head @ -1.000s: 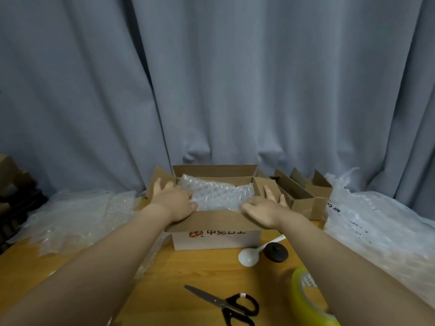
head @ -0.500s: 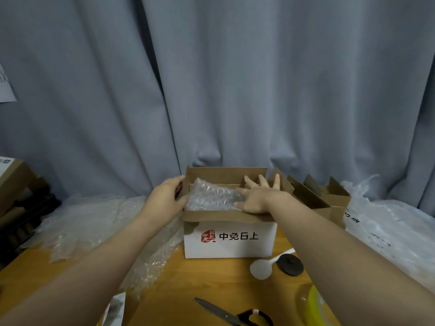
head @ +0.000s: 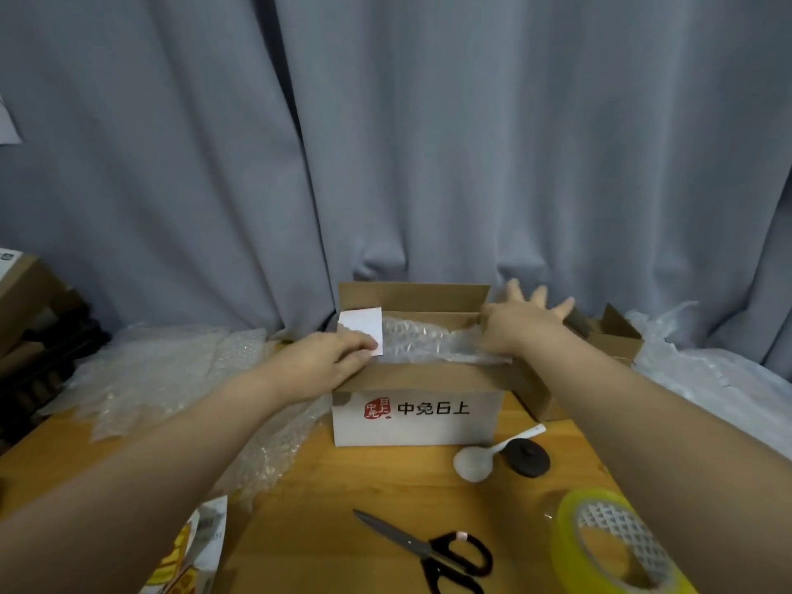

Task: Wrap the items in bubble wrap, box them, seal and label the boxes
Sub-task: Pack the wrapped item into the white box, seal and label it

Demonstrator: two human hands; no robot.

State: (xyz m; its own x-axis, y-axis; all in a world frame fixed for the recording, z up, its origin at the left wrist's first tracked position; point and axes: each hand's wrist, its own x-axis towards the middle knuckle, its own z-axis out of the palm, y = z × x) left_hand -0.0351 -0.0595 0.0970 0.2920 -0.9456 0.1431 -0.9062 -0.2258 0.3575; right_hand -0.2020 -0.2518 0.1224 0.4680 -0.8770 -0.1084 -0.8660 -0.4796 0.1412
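On the table, right in front of the curtain, the box is sitting with its top open and its white printed side facing the person. The bundle in bubble wrap is lying inside it, filling most of the opening. The left hand is resting against the white left flap, which is standing nearly upright; its fingers are bending onto the flap's lower edge, though I cannot tell whether they are pinching it or only pressing. The right hand is reaching over the box's right end with fingers spread and straight, gripping nothing, slightly blurred. Loose wrap is lying left of the box. Nearer the person, a spoon and a black lid are touching each other, scissors are lying closed, and yellow tape is sitting at the right. Small open cartons are standing just beyond the right hand.
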